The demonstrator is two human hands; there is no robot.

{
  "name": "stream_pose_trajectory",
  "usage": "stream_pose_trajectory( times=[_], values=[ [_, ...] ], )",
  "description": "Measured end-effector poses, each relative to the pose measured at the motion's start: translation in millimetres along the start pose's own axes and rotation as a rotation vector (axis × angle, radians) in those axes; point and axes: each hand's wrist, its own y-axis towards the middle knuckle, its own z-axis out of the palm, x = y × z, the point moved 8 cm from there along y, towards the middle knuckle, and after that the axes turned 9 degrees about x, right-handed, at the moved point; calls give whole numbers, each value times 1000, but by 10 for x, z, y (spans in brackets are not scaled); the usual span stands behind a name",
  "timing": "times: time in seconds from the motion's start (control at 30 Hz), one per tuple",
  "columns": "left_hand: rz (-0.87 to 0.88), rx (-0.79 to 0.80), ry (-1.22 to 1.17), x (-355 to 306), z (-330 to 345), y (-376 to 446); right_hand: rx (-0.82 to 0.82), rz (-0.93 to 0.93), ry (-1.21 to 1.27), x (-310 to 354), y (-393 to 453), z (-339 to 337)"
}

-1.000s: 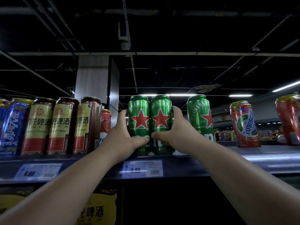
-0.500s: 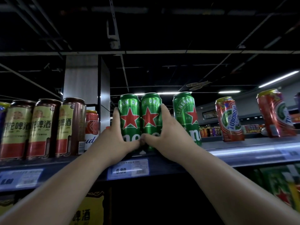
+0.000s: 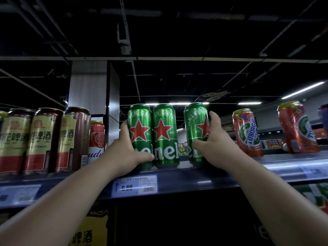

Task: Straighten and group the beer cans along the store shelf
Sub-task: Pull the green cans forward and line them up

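Green cans: two are paired, held by the left hand; the third can is gripped by the right hand, red cans left.

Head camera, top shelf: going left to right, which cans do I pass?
Three yellow-label cans → red-and-white can → two touching green cans, left hand on the first → third green can, gripped by right hand → two red Tuborg cans.

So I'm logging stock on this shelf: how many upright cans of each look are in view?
Green star cans: 3
Cream-and-red cans: 3
Red Tuborg cans: 2
Red-and-white can: 1
Total: 9
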Motion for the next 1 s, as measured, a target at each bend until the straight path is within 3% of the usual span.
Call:
stream_pose_trajectory(
  times=[0.27, 0.43, 0.63, 0.83, 1.0],
  values=[
    [43, -31, 40, -7, 15, -53, -68, -124, -44, 52, -32, 96],
    [48, -39, 81, -13, 17, -59, 51, -132, -205, 66, 4, 237],
    [26, -66, 90, 5, 31, -76, 18, -151, -261, 84, -48, 204],
    [276, -357, 471, -473, 64, -317, -99, -286, -289, 99, -198, 42],
    [477, -301, 641, -1207, 642, -405, -80, -285, -192, -183, -317, -253]
  ],
)
